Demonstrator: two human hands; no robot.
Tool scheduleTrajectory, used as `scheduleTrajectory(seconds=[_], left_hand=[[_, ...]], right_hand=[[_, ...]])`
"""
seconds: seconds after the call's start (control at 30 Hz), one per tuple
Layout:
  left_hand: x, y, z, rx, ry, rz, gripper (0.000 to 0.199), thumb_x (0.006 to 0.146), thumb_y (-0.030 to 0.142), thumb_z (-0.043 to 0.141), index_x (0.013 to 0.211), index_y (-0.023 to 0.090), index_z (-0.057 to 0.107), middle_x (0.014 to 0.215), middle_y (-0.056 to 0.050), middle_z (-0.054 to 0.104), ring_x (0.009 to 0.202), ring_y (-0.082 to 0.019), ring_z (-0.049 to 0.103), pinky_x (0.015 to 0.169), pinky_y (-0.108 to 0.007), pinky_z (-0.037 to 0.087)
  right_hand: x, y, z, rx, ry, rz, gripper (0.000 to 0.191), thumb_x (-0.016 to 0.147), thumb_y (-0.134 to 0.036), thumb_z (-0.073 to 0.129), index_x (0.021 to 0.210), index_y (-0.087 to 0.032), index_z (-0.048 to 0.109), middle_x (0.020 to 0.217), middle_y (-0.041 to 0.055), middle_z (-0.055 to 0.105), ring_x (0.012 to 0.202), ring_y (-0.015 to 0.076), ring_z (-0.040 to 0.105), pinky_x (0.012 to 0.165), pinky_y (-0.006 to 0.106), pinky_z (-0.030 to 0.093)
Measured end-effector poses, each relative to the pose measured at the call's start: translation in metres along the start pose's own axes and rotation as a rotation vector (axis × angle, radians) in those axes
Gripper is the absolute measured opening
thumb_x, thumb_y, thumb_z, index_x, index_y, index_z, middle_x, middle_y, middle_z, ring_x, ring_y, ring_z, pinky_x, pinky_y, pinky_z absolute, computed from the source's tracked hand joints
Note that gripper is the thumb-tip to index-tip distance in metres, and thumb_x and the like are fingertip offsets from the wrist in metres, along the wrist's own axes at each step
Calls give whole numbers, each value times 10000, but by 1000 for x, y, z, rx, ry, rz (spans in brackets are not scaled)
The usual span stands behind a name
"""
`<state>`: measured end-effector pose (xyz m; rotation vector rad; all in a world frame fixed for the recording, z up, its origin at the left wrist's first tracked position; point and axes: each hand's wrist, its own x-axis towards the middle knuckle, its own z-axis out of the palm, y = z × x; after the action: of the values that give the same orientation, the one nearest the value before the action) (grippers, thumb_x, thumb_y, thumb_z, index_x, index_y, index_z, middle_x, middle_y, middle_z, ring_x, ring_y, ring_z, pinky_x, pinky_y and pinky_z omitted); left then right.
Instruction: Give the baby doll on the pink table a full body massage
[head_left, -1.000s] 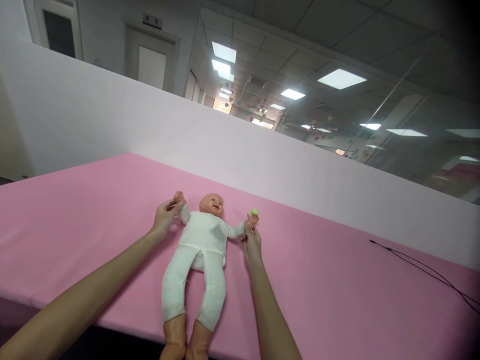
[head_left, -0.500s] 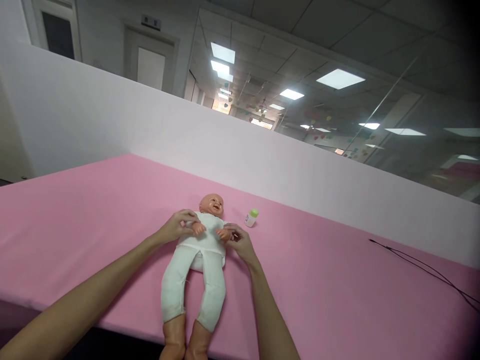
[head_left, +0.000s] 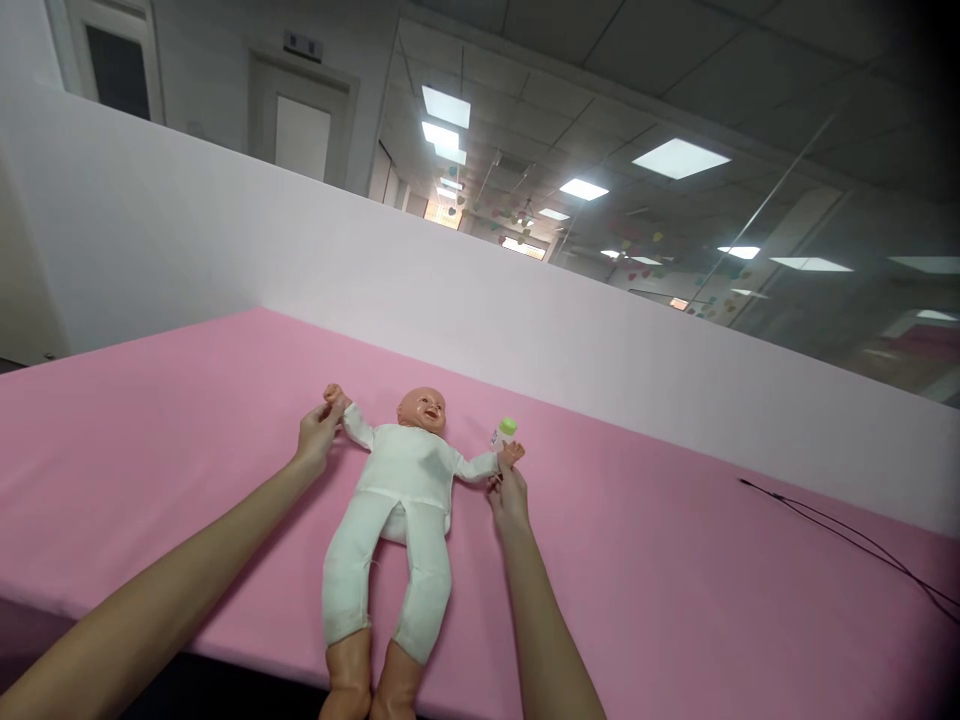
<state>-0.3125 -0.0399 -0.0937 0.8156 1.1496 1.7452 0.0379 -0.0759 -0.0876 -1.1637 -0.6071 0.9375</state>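
A baby doll (head_left: pixel 411 465) in a white cloth suit lies on its back on the pink table cover (head_left: pixel 637 560), head toward the wall. Its arms are stretched out to both sides. My left hand (head_left: pixel 318 434) is closed on the doll's arm at the left, near the wrist, with the doll's hand showing above my fingers. At the right, my right hand (head_left: pixel 511 497) grips the other arm close to the wrist from below. Just behind that doll hand stands a small bottle (head_left: pixel 505 430) with a green cap, its lower part partly hidden.
A thin black cable (head_left: pixel 840 536) lies across the right side of the table. Behind the table runs a low white wall (head_left: pixel 450 290) with a glass pane above it. The table's front edge is near the doll's feet.
Both my hands have moved outward, away from the doll's chest. The doll's arms have gone from folded over the chest to spread wide.
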Motion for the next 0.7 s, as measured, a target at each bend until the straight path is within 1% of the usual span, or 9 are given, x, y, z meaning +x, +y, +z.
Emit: scheduleTrajectory(seconds=[0.07, 0.17, 0.3, 0.4, 0.47, 0.5, 0.57, 0.63, 0.7], left_hand=[[7, -6, -5, -31, 58, -71, 618, 617, 742, 808, 804, 165, 690, 745, -34, 646, 660, -170, 589, 593, -282, 459], [5, -2, -2, 5, -22, -7, 610, 622, 718, 821, 855, 165, 715, 819, -56, 683, 738, -196, 626, 642, -296, 487], [-17, 18, 10, 171, -411, 251, 410, 718, 520, 841, 972, 203, 788, 1051, -104, 744, 979, -277, 663, 802, -355, 519], [-32, 24, 14, 375, -754, 410, 277, 732, 393, 840, 968, 247, 830, 1107, -100, 737, 1056, -297, 640, 866, -383, 506], [-37, 23, 14, 452, -887, 450, 242, 725, 356, 841, 950, 266, 842, 1109, -93, 727, 1084, -297, 625, 880, -382, 502], [-38, 22, 14, 468, -907, 454, 239, 730, 351, 836, 955, 271, 842, 1118, -90, 723, 1087, -293, 624, 876, -377, 502], [-37, 21, 14, 455, -846, 440, 251, 742, 364, 822, 971, 261, 833, 1111, -86, 729, 1032, -277, 638, 837, -364, 505], [-33, 20, 15, 393, -688, 399, 293, 768, 405, 799, 1011, 242, 808, 1102, -89, 741, 980, -263, 654, 811, -355, 506], [-27, 20, 14, 291, -473, 358, 362, 798, 458, 767, 1076, 227, 765, 1118, -98, 741, 988, -261, 667, 819, -348, 513]], right_hand=[[7, 4, -5, 0, 49, 62, 316, 712, -476, 827, 775, -245, 621, 548, -57, 482, 479, 124, 421, 468, 263, 425], [6, 0, -4, -60, -69, -52, 382, 693, -551, 822, 867, -255, 653, 616, -30, 553, 516, 148, 474, 485, 284, 442], [-18, -16, 9, -170, -368, -278, 505, 672, -487, 884, 1087, -254, 714, 985, 49, 735, 800, 207, 651, 701, 330, 534], [-42, -24, 18, -388, -709, -385, 396, 692, -371, 887, 1045, -245, 761, 1155, 78, 731, 1031, 260, 663, 866, 375, 528], [-54, -25, 21, -536, -868, -399, 352, 702, -335, 879, 1029, -249, 784, 1184, 78, 720, 1078, 269, 651, 901, 383, 514], [-57, -26, 22, -578, -898, -394, 350, 703, -331, 878, 1032, -253, 789, 1195, 77, 716, 1085, 271, 647, 907, 384, 511], [-57, -25, 23, -570, -868, -387, 364, 708, -347, 877, 1048, -253, 785, 1187, 76, 721, 1079, 269, 645, 909, 385, 507], [-50, -25, 22, -491, -740, -385, 402, 704, -402, 879, 1054, -237, 770, 1124, 75, 739, 995, 253, 655, 862, 372, 515], [-37, -23, 18, -395, -523, -359, 481, 676, -485, 881, 1048, -212, 745, 1003, 65, 744, 831, 215, 645, 741, 340, 518]])
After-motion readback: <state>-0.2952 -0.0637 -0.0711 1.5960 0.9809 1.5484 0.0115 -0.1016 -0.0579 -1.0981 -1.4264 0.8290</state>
